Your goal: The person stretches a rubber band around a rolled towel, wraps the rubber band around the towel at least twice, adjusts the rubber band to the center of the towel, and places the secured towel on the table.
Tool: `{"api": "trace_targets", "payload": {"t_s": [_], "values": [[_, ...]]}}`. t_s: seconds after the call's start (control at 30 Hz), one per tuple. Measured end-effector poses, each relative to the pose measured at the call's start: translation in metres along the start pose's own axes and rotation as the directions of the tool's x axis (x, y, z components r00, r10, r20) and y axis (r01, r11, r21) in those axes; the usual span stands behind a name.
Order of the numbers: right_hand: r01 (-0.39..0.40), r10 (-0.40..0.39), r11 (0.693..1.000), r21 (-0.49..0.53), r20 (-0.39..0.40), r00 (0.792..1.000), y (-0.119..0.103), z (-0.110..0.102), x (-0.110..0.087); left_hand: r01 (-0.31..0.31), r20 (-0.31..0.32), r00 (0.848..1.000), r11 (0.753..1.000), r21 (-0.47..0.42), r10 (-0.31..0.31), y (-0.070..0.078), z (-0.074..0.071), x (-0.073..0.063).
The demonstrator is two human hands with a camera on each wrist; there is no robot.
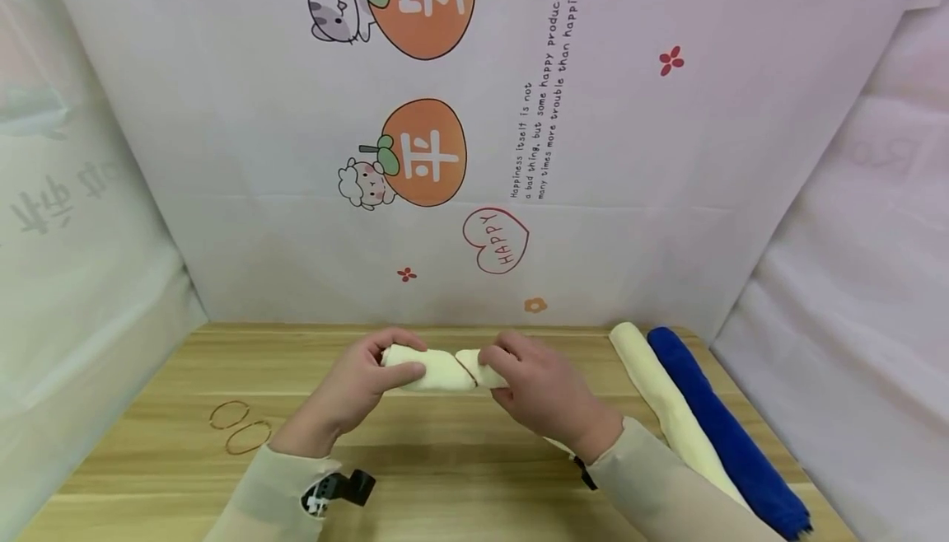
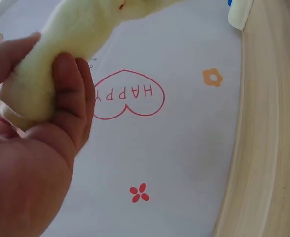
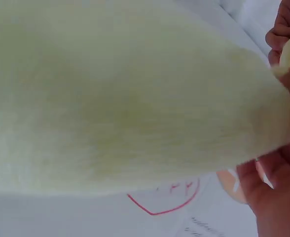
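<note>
A cream towel (image 1: 433, 369), rolled at its left part, is held up level between both hands. A thin reddish-brown rubber band (image 1: 467, 371) crosses it on a slant and pinches it in. The left hand (image 1: 362, 385) grips the roll's left end, thumb in front and fingers behind; the left wrist view shows those fingers (image 2: 71, 94) curled round the soft end. To the right of the band, the right hand (image 1: 537, 381) holds the towel with bent fingers. A broad stretch of cream cloth (image 3: 125, 108) fills much of the right wrist view, close to the camera.
Two more rubber bands (image 1: 248, 437) lie on the wooden table (image 1: 163, 476) at the left. At the right edge rest a long cream towel roll (image 1: 675, 410) and a blue one (image 1: 719, 418), side by side. Printed white cloth (image 1: 608, 262) walls in the back and sides.
</note>
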State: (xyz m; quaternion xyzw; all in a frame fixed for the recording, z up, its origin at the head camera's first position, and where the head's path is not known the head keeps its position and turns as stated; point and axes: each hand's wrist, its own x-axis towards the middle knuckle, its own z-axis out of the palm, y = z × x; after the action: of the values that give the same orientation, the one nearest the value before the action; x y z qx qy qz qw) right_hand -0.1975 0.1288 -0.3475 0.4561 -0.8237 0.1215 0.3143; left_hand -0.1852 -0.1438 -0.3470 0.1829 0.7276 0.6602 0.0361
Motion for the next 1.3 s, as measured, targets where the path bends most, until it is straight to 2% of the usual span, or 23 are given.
{"api": "trace_targets", "payload": {"t_s": [0.07, 0.1, 0.17, 0.23, 0.3, 0.43, 0.53, 0.6, 0.73, 0.83, 0.93, 1.13, 1.3], "values": [[-0.041, 0.030, 0.988, 0.146, 0.078, 0.997, 0.002, -0.002, -0.001, -0.015, 0.015, 1.000, 1.000, 0.027, 0.014, 0.000, -0.002, -0.001], [-0.072, 0.046, 0.972, 0.223, 0.118, 0.992, 0.003, -0.003, -0.002, -0.024, 0.026, 0.999, 0.999, 0.035, 0.023, 0.001, -0.004, -0.001], [-0.134, 0.069, 0.924, 0.358, 0.188, 0.980, 0.004, -0.004, -0.004, -0.046, 0.045, 0.998, 0.997, 0.055, 0.044, 0.001, -0.005, -0.002], [-0.159, 0.070, 0.885, 0.438, 0.212, 0.975, 0.005, -0.004, -0.005, -0.073, 0.059, 0.996, 0.994, 0.084, 0.068, 0.002, -0.006, -0.002], [-0.151, 0.068, 0.882, 0.446, 0.196, 0.978, 0.005, -0.002, -0.007, -0.085, 0.056, 0.995, 0.988, 0.131, 0.078, 0.002, -0.007, -0.003], [-0.095, 0.053, 0.922, 0.376, 0.122, 0.991, 0.005, 0.002, -0.008, -0.079, 0.028, 0.997, 0.978, 0.194, 0.075, 0.003, -0.007, -0.003], [-0.069, 0.029, 0.933, 0.352, 0.117, 0.993, 0.005, 0.003, -0.007, -0.073, 0.005, 0.997, 0.976, 0.204, 0.073, 0.003, -0.007, -0.003], [-0.055, 0.006, 0.923, 0.380, 0.127, 0.992, 0.006, 0.002, -0.007, -0.082, 0.003, 0.997, 0.977, 0.199, 0.083, 0.004, -0.007, -0.004], [-0.037, -0.036, 0.873, 0.486, 0.140, 0.990, 0.006, -0.001, -0.002, -0.117, 0.039, 0.993, 0.979, 0.169, 0.112, 0.004, -0.006, -0.004], [-0.004, -0.076, 0.848, 0.530, 0.128, 0.989, 0.005, 0.000, 0.004, -0.127, 0.059, 0.991, 0.981, 0.144, 0.119, 0.003, -0.004, -0.003], [0.018, -0.103, 0.847, 0.532, 0.130, 0.986, 0.003, 0.003, 0.007, -0.116, 0.056, 0.992, 0.983, 0.139, 0.109, 0.004, -0.001, -0.002], [-0.038, -0.063, 0.864, 0.502, 0.183, 0.981, 0.002, 0.004, 0.010, -0.107, 0.026, 0.994, 0.982, 0.158, 0.104, 0.006, 0.001, -0.001], [-0.018, -0.080, 0.879, 0.477, 0.185, 0.980, 0.001, 0.005, 0.013, -0.107, 0.012, 0.994, 0.978, 0.179, 0.107, 0.005, 0.005, 0.003]]}}
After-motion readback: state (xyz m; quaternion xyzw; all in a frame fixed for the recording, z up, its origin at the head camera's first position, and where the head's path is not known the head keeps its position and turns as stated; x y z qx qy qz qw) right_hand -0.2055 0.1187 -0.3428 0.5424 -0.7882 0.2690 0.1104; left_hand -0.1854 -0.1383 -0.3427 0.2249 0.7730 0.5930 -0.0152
